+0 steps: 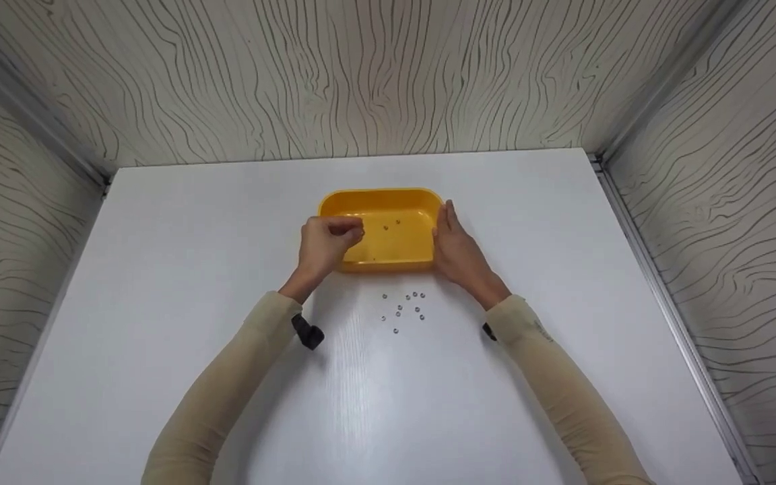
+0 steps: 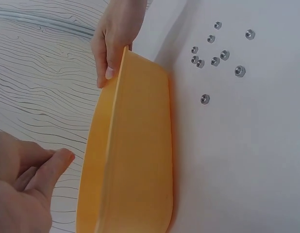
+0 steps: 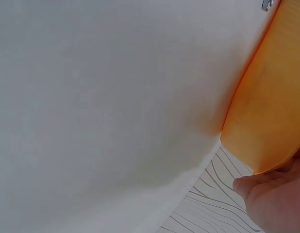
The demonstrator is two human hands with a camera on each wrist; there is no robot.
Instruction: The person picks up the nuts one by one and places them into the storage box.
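Note:
A yellow plastic bin (image 1: 388,265) stands on the white table, with a few small metal nuts (image 1: 386,228) on its floor. Over the bin's left end is my left hand (image 1: 326,244), thumb and fingertips pinched together on what looks like a tiny nut, mostly hidden by the fingers. The left wrist view shows those fingertips (image 2: 67,156) above the bin's open side. My right hand (image 1: 461,254) holds the bin's right end at the rim. Several hex nuts (image 2: 225,55) lie scattered on the table on the near side of the bin.
The white table (image 1: 159,303) reaches out on both sides of the bin. Wood-grain panels (image 1: 361,81) rise behind it and at both sides, with metal framing (image 1: 671,296) along the right edge. A dark wrist strap (image 1: 308,333) is on the left sleeve.

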